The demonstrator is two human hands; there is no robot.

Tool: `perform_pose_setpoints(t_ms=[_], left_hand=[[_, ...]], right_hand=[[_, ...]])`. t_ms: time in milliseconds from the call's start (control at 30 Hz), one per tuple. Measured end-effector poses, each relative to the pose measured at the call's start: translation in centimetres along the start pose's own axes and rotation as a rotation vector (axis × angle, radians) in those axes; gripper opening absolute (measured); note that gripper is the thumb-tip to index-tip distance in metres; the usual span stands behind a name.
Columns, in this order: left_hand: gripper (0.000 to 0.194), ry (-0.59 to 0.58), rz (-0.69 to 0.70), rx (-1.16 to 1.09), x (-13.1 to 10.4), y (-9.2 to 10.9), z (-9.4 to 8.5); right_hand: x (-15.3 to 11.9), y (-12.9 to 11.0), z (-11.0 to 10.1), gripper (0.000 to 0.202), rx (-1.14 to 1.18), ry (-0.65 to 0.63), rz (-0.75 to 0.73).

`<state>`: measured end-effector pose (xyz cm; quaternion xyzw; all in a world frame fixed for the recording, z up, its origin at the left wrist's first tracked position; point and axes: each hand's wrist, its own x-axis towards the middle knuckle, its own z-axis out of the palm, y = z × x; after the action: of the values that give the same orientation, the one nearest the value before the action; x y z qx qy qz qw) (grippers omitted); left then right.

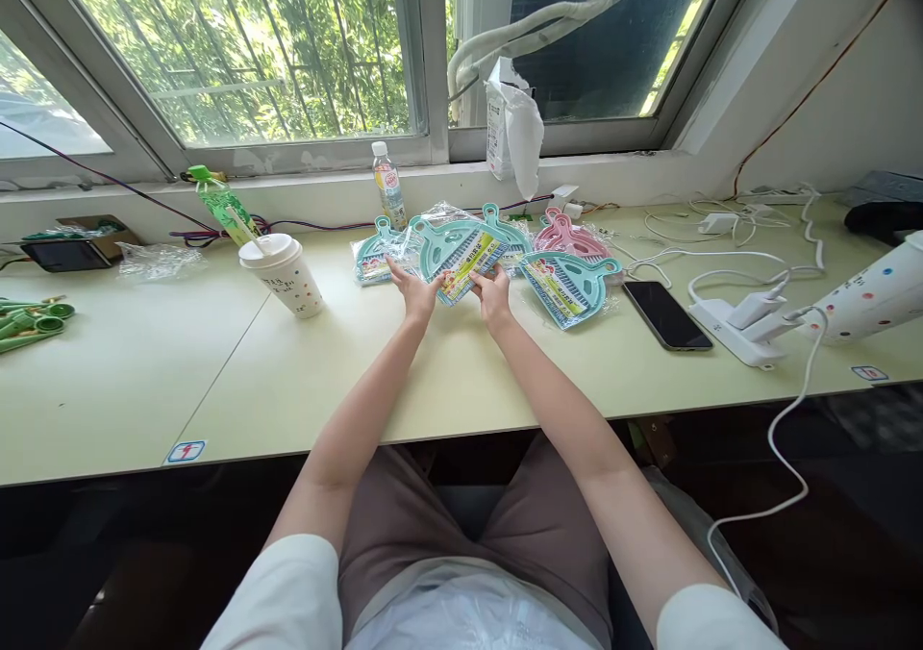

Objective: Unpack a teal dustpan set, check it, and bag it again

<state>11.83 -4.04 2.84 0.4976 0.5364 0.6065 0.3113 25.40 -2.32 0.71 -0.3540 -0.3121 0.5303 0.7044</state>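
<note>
Both my hands hold a teal plastic dustpan set [439,239], wrapped in clear film with a yellow and blue label card, tilted above the table. My left hand [416,296] grips its lower left edge, thumb on the card and a finger stretched out to the left. My right hand [494,298] pinches the card's lower right corner. Behind and beside it lie more wrapped sets: a teal one [376,254] at the left, a pink one [569,237] at the back right, and another teal one [573,285] right of my right hand.
A lidded paper cup [283,275] and a green-capped bottle [223,206] stand at the left, green plastic pieces [33,323] farther left. A small bottle [389,187] stands by the window. A phone [667,315], a power strip [735,333] and white cables lie at the right.
</note>
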Motion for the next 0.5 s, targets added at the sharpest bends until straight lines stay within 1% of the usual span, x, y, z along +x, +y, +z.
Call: perform_pose_setpoints(t_ms=[67,100,167,233,300,400,500], left_hand=[[0.100,0.040,0.212,0.285,-0.01,0.28,-0.39],[0.088,0.022,0.291,0.389,-0.04,0.37,-0.51],[0.066,-0.107,0.405,0.540,-0.13,0.39,-0.58],[0.053,-0.224,0.445,0.651,-0.31,0.15,-0.46],[0.049,-0.281,0.444,0.746,-0.53,-0.19,-0.27],[0.047,-0.298,0.455,0.851,-0.81,-0.42,-0.16],[0.045,-0.308,0.485,0.894,-0.91,-0.15,-0.32]], right_hand=[[0.01,0.04,-0.02,0.040,-0.022,-0.007,0.001],[0.02,0.06,-0.03,0.040,-0.031,-0.011,0.001],[0.04,0.07,-0.05,0.040,-0.039,-0.012,0.003],[0.04,0.08,-0.06,0.041,-0.038,-0.013,0.009],[0.03,0.09,-0.04,0.041,-0.049,-0.019,0.011],[-0.05,0.13,0.06,0.040,-0.076,-0.030,0.016],[-0.14,0.18,0.17,0.042,-0.087,-0.031,0.025]])
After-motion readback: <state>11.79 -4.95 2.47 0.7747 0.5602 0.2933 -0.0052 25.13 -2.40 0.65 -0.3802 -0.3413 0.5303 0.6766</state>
